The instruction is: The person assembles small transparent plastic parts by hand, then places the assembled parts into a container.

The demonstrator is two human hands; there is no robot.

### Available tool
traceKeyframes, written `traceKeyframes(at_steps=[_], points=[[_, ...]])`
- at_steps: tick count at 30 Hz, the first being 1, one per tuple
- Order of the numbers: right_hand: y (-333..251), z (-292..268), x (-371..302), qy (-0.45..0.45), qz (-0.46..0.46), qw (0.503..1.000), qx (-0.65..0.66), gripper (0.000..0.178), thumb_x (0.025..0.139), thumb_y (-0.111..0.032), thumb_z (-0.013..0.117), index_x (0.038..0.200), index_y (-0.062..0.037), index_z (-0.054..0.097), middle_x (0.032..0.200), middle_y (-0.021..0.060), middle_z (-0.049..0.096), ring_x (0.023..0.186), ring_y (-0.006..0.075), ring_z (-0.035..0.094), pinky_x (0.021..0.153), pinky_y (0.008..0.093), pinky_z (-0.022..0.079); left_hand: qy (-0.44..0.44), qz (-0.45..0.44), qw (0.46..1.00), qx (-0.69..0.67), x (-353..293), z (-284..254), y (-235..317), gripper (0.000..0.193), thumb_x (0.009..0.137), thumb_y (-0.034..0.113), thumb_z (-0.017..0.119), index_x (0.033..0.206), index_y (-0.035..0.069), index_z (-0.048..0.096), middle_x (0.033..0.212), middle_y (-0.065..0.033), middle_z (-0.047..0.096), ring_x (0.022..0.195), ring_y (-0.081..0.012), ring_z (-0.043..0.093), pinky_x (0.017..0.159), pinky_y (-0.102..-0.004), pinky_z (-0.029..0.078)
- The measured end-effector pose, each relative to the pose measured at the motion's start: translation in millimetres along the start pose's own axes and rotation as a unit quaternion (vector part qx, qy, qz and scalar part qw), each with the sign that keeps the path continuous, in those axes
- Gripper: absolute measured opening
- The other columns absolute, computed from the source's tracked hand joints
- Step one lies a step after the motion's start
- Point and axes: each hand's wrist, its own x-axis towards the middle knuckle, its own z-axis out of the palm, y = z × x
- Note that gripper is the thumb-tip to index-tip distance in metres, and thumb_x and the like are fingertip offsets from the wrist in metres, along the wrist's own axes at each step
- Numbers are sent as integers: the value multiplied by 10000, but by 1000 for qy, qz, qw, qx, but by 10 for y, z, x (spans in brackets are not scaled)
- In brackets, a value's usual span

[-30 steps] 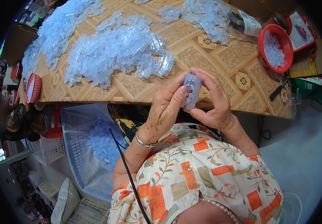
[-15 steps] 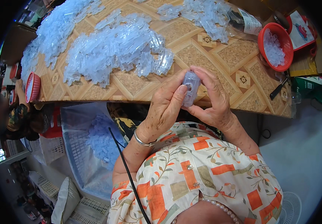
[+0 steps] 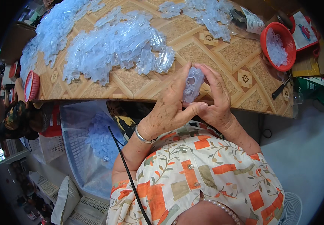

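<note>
A small clear plastic case [image 3: 192,84] is held upright between both hands just above the near edge of the patterned table [image 3: 222,52]. My left hand [image 3: 169,110] grips its left side, thumb stretched across under it, a silver bangle on the wrist. My right hand [image 3: 216,99] closes on its right side with fingers curled over the top. A large heap of the same clear plastic pieces [image 3: 113,45] lies on the table just beyond the hands.
More clear pieces [image 3: 203,11] are piled at the far side. A red bowl [image 3: 278,41] of small clear parts stands at the right, a smaller red basket [image 3: 32,84] at the left edge. Below the table a plastic-lined crate [image 3: 87,138] holds finished pieces.
The hands have kept the clear case in the same place; the fingers have shifted slightly on it.
</note>
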Motion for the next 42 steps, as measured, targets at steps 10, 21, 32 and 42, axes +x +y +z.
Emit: traceKeyframes(at_steps=[10,21,32,42], points=[[11,27,-7,16,9,1000,9,747,757,-196,827,1385,5,476,1337,206,556,1212,353,582,985,398,506,18,5,999,-26,18,36,7,796,920,167,700,1547,-17,246,1377,-197,534,1241,-232,533,1025,-334,422],[58,-9,-25,1,64,993,104,865,640,-94,897,1397,-34,485,1359,160,541,1202,265,579,969,355,510,-83,-85,937,-329,49,-144,-15,606,1025,142,507,1552,-7,246,1393,-173,537,1236,-278,591,1053,-374,451],[59,-146,57,-60,60,986,145,875,642,-44,872,1420,-39,471,1398,161,509,1251,271,556,992,361,511,-47,-96,906,-410,40,-90,-24,596,986,197,601,1480,-52,378,1318,-181,603,1181,-273,628,1025,-371,481],[33,-185,97,-95,90,973,191,840,732,-9,833,1454,-16,402,1454,135,442,1325,232,485,1093,371,445,-47,-78,932,-351,80,-111,-19,622,989,246,612,1459,-91,384,1300,-181,609,1155,-245,631,1011,-357,480]])
